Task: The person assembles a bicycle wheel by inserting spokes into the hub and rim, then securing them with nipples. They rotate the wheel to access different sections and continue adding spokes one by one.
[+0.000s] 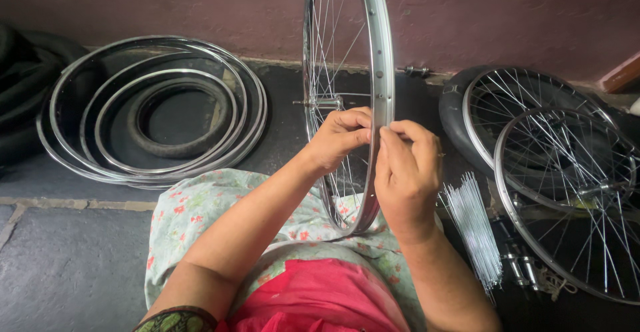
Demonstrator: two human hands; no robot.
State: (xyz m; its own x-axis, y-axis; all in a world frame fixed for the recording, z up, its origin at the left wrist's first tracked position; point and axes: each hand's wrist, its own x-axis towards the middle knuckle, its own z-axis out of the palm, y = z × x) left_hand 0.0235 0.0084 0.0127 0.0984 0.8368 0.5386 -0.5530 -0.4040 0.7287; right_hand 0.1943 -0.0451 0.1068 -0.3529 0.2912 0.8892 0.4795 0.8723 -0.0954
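Head view: a wheel [373, 72] is standing upright on the person's lap, its rim facing the camera. The left hand [340, 139] and right hand [407, 165] are pinching the rim from either side, fingertips nearly meeting. Loose spokes [475, 229] are lying right; 2 spoked wheels [567, 199] beyond; bare rims [153, 112] are stacked left.

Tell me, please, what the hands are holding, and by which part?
Both the left hand and right hand pinch the upright bicycle wheel at its metal rim.
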